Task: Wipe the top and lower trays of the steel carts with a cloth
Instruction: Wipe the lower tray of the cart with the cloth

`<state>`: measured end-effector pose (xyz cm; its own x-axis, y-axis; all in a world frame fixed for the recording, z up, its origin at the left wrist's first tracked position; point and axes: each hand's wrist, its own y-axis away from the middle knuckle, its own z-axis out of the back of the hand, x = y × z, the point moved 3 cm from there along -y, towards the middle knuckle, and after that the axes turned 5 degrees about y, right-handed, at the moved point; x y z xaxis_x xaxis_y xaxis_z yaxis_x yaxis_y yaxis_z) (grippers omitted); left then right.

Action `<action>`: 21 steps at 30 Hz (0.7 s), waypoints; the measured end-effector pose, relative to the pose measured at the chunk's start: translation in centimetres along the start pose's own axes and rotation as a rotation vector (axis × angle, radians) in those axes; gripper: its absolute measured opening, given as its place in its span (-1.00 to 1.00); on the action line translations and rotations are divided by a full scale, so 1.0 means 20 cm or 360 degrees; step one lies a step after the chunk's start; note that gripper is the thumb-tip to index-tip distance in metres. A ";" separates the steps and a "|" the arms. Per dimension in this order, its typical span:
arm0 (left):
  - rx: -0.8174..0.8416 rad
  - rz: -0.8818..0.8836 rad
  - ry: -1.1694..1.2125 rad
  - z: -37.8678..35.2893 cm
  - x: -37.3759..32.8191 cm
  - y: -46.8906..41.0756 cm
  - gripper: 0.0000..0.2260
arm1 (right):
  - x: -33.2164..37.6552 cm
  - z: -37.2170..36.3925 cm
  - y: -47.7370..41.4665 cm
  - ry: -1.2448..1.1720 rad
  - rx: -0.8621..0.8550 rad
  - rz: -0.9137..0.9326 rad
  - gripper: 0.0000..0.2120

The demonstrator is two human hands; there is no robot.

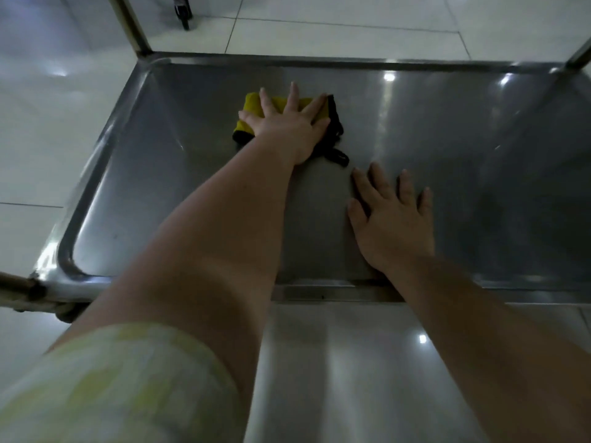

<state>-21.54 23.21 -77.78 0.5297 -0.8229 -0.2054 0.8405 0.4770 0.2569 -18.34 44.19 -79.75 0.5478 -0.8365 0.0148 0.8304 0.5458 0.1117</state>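
Setting: institutional or commercial service room, kind uncertain. Evidence: glossy pale square floor tiles [35,139]; shallow rimmed stainless-steel cart tray [454,145].

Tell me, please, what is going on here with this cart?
A person is wiping a steel cart tray. Their left hand presses flat, fingers spread, on a yellow cloth with black trim, lying toward the far left part of the tray. The right hand rests flat on bare steel near the front rim and holds nothing.

left hand [287,124] + right hand [395,225]: 2 hands | cloth [251,103]: 1 | tray [479,161]: 1 | posts [128,24] [580,55]: 2
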 end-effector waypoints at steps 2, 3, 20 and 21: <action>-0.0056 -0.0049 -0.0022 0.00 0.01 0.01 -0.52 | 0.00 0.00 -0.01 -0.0009 0.0005 -0.0003 -0.48; -0.0084 -0.0068 -0.0016 -0.01 0.02 0.06 -0.52 | 0.00 0.00 -0.01 -0.0019 -0.0004 0.0001 -0.48; 0.0036 -0.0053 -0.0048 -0.25 0.00 0.93 -0.51 | -0.27 0.01 -0.18 0.0052 0.0048 -0.0002 -0.44; -0.0004 -0.0065 -0.0041 -0.24 -0.01 0.86 -0.52 | -0.27 0.00 -0.19 0.0055 0.0043 0.0000 -0.44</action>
<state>-6.75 33.11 -77.91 0.4920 -0.8493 -0.1913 0.8617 0.4437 0.2463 -24.47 46.67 -80.18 0.5514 -0.8340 -0.0195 0.8276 0.5440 0.1385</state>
